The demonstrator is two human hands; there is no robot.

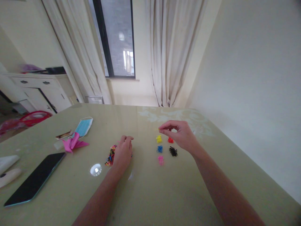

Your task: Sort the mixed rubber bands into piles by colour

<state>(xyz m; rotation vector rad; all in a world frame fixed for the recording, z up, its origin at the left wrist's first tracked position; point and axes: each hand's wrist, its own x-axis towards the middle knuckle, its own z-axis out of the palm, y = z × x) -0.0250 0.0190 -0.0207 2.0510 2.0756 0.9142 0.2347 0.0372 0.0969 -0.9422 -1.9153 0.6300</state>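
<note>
Nearest the head camera, the left forearm point(101, 194) and right forearm point(221, 185) reach in over the glossy surface point(143, 194). The left hand point(122, 153) partly covers a multicoloured pile point(110, 155), its fingers loosely curled; whether they grip anything is hidden. The right hand point(180, 135) pinches a thin yellowish strand point(156, 129) between thumb and forefinger, just beyond the yellow pile point(159, 139). So slight a pinch could let the strand slip, and something that pale would probably be hard to find against the surface. The red pile point(170, 140) sits close under that hand, so a low wrist might drag pieces into the black pile point(173, 151). The blue pile point(159, 149) and pink pile point(161, 160) lie near too, with no dividers, so one careless sweep could mix colours.
</note>
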